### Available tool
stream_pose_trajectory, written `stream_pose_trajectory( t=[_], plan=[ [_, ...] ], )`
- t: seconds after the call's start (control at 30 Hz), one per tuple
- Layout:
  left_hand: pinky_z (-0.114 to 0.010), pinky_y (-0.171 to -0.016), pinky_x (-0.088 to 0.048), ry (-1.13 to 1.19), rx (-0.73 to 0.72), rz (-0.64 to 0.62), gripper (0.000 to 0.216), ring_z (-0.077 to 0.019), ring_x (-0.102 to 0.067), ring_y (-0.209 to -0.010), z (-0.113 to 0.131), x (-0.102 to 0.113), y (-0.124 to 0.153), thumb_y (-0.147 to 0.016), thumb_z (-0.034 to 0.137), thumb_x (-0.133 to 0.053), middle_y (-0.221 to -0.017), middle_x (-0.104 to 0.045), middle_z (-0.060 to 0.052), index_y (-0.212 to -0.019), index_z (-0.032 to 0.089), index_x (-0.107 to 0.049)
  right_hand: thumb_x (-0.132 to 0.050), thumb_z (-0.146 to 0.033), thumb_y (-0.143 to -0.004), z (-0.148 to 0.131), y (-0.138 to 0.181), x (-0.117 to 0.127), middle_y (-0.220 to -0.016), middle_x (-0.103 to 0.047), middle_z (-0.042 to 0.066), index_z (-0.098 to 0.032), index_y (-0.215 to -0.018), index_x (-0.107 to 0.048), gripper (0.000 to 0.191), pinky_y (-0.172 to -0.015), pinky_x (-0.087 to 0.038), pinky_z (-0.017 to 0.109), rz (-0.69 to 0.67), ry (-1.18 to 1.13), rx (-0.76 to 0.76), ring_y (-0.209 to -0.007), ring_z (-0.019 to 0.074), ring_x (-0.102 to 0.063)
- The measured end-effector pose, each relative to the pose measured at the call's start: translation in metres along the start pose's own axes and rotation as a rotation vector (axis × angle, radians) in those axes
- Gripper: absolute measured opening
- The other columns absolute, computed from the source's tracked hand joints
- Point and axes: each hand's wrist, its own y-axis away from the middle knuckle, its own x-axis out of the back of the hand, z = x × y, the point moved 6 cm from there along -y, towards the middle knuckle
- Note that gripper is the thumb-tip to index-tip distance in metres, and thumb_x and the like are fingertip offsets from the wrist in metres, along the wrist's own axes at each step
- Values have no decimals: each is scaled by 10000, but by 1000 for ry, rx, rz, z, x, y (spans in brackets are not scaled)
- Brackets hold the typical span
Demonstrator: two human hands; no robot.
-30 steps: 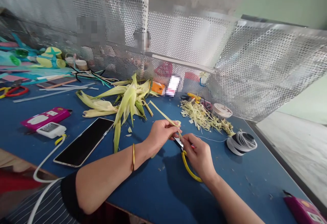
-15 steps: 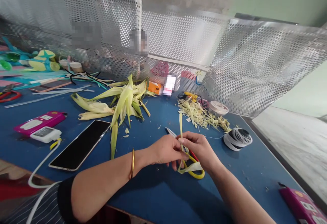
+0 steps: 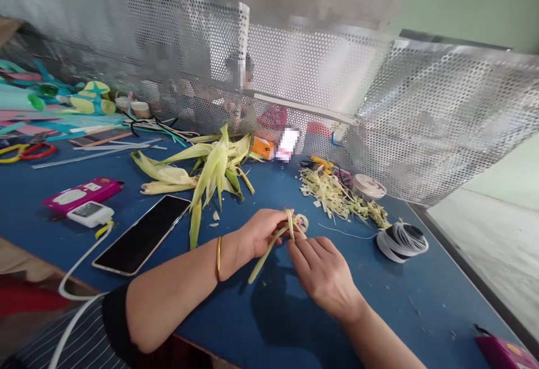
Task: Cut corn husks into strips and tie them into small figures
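Over the blue table, a pale green corn husk strip [image 3: 266, 260] is bent into loops between my hands. My left hand [image 3: 268, 228], a gold bangle on its wrist, pinches the looped part while one tail hangs down to the left. Close against it, my right hand [image 3: 322, 268] is closed with its fingertips on the same strip; the palm is turned away and hides the thumb. Beyond them to the left lies a bunch of corn husks [image 3: 217, 164]. A heap of thin husk shreds [image 3: 326, 192] sits ahead to the right.
A black phone [image 3: 143, 234] and a magenta pack with a white device [image 3: 90, 213] lie left, a white cable running off them. Scissors [image 3: 33, 150] rest at far left. To the right stands a cord spool [image 3: 402, 241]. A perforated metal screen [image 3: 303, 65] borders the back.
The scissors with the yellow handle that were at my hands are no longer visible there. The upright husk strip is now bent into loops, and my right hand has turned back-up.
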Motion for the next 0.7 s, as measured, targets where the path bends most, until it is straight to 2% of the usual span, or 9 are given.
stream_pose_trajectory(
  t=[0.1,0.23,0.37,0.5,0.63,0.7],
  plan=[
    [-165,-446,-364,155,35,-14,275,-112,-636,-648,-4,-1,-4,-899,316,-590,-739,-698,-87,-785,95,-707,-385,-71,-954,-2,1,-10,-734,-617,67,-116,-948,-620,239,-621,-341,355,-35,66,15,-643,194,-534],
    [-162,-570,-489,333,52,-14,237,-104,-654,-679,-4,1,-9,-935,241,-549,-779,-693,-67,-795,107,-686,-362,-82,-961,0,0,-16,-762,-620,72,-135,-907,-617,266,-633,-360,349,-74,26,6,-662,193,-535],
    [-171,-587,-499,302,-14,38,228,-106,-651,-665,1,3,-6,-926,236,-564,-786,-694,-70,-800,96,-692,-440,-185,-983,3,-2,-10,-711,-605,46,-123,-938,-619,194,-683,-405,356,-41,-31,-9,-651,185,-529],
    [-205,-629,-500,263,-54,36,244,-121,-640,-646,-2,-5,1,-898,268,-601,-719,-685,-72,-748,97,-691,-432,-83,-949,-5,-6,-6,-835,-647,81,-104,-1134,-609,256,-785,-431,400,-27,29,19,-754,215,-576],
    [-227,-658,-490,206,-86,-48,216,-129,-622,-641,-10,-13,2,-783,294,-725,-689,-678,-61,-693,102,-684,-445,-69,-928,-16,-8,-9,-852,-648,88,-129,-1010,-648,227,-905,-420,419,-30,-14,89,-824,225,-607],
    [-213,-650,-477,170,-134,-59,212,-117,-613,-648,-9,-13,2,-744,307,-757,-704,-681,-49,-695,111,-689,-455,-81,-929,-10,-7,-3,-839,-658,76,-148,-967,-648,208,-875,-431,402,55,-95,17,-806,210,-614]
  ],
)
